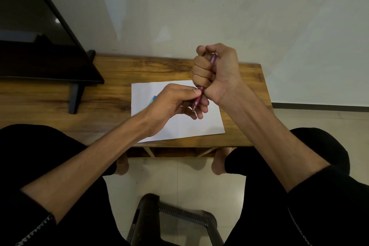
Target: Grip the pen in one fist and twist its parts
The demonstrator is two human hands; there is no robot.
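Left hand (175, 102) pinches the tip end of a pink pen (200, 94) between thumb and fingers (196, 91), above white paper (179, 126) on the wooden worktop (111, 94). Right hand (216, 74) fists around the pen's barrel, fingers curled tight. Blue item (153, 99) on the paper behind the left hand. Dark monitor (40, 36) far left.
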